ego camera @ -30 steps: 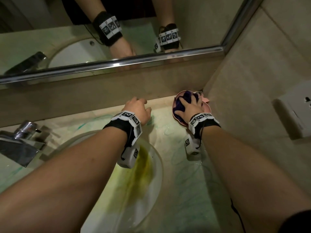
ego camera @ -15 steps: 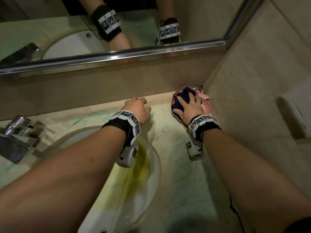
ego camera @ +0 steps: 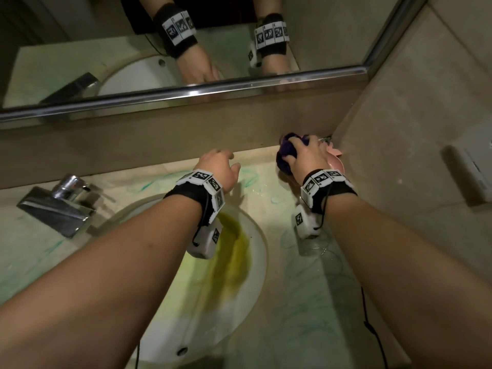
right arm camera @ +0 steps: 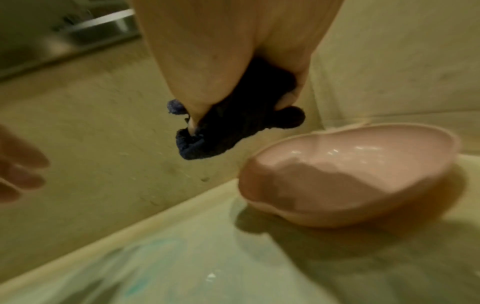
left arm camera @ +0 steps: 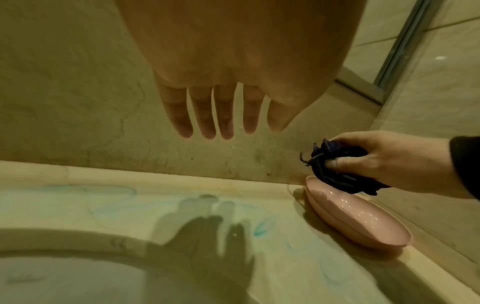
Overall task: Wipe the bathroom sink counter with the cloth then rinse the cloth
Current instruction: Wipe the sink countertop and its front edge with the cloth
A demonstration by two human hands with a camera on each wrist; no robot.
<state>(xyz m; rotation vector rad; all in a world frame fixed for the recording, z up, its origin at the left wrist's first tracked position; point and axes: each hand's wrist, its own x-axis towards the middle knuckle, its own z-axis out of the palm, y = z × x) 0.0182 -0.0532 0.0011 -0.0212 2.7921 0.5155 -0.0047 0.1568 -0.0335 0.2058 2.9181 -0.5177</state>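
Note:
My right hand (ego camera: 303, 155) grips a bunched dark purple cloth (ego camera: 286, 155), lifted just above a pink dish (ego camera: 336, 163) in the counter's back right corner. The wrist views show the cloth (left arm camera: 337, 170) (right arm camera: 233, 131) hanging clear of the empty, wet dish (left arm camera: 358, 218) (right arm camera: 350, 174). My left hand (ego camera: 219, 169) hovers over the pale counter (ego camera: 306, 302) behind the sink, with straight, spread fingers (left arm camera: 207, 117) holding nothing. Green scribble marks (ego camera: 247, 177) cover the counter. The white basin (ego camera: 213, 302) has a yellow stain.
A chrome faucet (ego camera: 61, 206) stands at the left of the basin. A mirror with a metal lower rail (ego camera: 186, 94) runs along the back wall. The tiled side wall at right carries a white box (ego camera: 471, 169). Water drops lie on the counter near the dish.
My right hand has closed on the cloth and raised it out of the pink dish. My left hand stays over the counter behind the basin.

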